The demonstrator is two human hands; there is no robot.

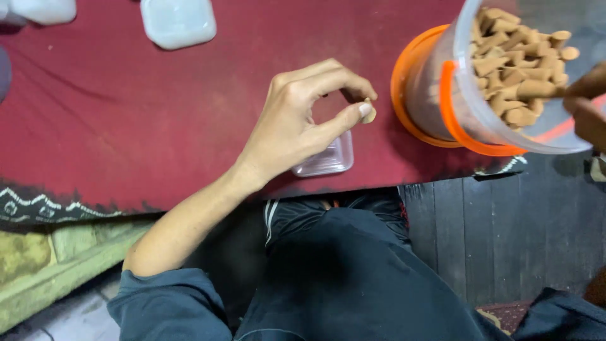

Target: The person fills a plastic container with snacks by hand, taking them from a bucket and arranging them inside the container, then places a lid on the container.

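The person is wearing a dark slate-blue top, its left sleeve (167, 303) pushed up above the elbow and bunching in soft folds, leaving the forearm bare. The left hand (297, 120) is showing no rings, watch or glove. Black trousers (353, 271) are covering the lap, with thin white stripes running near the waist. A second dark blue sleeve (562, 316) is peeking in at the lower right.

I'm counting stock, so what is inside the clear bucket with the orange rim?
The clear bucket holds a heap of small tan cones, seen through its open top. The right hand covers some at the edge, and the lower layers are hidden, so depth cannot be told.
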